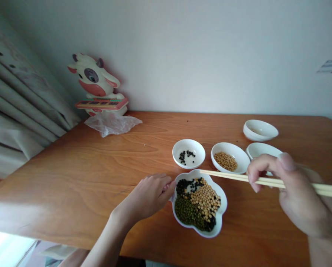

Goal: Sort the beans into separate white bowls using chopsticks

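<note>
A white flower-shaped bowl [223,218] on the wooden table [85,174] holds mixed black, green and yellow beans. My left hand [147,194] rests against its left rim, fingers curled on the edge. My right hand [296,193] grips a pair of wooden chopsticks [230,175], whose tips hover over the bowl's upper rim. Behind the bowl stand a small white dish with a few black beans [188,153] and a dish of yellow beans [230,157].
Two more white dishes [260,129] [262,148] sit at the back right, one partly behind my right hand. A cow-shaped toy [97,85] and a crumpled clear plastic bag [111,122] are by the wall at the back left. A curtain [18,96] hangs at the left.
</note>
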A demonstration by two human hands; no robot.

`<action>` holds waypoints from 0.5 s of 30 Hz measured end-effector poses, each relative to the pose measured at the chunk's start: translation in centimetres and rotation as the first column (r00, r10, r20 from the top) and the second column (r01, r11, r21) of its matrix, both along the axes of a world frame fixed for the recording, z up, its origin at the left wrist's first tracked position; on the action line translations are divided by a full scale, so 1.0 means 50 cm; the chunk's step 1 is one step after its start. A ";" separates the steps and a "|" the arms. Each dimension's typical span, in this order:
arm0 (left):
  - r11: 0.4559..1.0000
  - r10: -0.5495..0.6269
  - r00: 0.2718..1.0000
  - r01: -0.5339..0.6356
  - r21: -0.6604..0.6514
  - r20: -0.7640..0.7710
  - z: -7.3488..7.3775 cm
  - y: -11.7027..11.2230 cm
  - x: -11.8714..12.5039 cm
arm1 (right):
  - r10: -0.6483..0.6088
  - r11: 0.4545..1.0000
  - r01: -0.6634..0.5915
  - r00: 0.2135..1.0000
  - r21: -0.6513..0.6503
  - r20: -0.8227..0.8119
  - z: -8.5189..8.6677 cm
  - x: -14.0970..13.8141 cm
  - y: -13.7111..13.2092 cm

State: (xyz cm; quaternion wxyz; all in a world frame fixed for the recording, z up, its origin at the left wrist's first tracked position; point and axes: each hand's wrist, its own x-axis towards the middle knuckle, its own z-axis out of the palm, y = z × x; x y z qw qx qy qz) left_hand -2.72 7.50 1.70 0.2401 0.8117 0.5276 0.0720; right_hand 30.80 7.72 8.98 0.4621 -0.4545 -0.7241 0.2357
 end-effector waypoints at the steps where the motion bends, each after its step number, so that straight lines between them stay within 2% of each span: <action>1: 1.000 -0.001 1.000 0.001 -0.010 0.025 -0.004 0.000 -0.002 | -0.017 1.000 0.017 1.000 -0.010 -0.006 -0.008 0.002 -0.001; 5: 0.996 0.025 0.992 -0.014 -0.084 0.122 -0.015 0.008 -0.007 | 0.002 0.991 -0.008 0.999 -0.137 -0.048 -0.057 0.023 -0.019; 9: 0.989 0.032 0.981 -0.004 -0.145 0.190 -0.011 0.019 -0.005 | 0.000 0.936 -0.065 0.983 -0.346 -0.185 -0.105 0.043 -0.036; 12: 0.988 0.018 0.973 0.018 -0.151 0.230 -0.011 0.024 -0.001 | -0.076 0.897 -0.082 0.939 -0.435 -0.334 -0.126 0.047 -0.036; 15: 0.991 0.035 0.968 -0.001 -0.137 0.249 -0.016 0.021 0.004 | -0.093 0.843 -0.129 0.921 -0.522 -0.378 -0.137 0.050 -0.031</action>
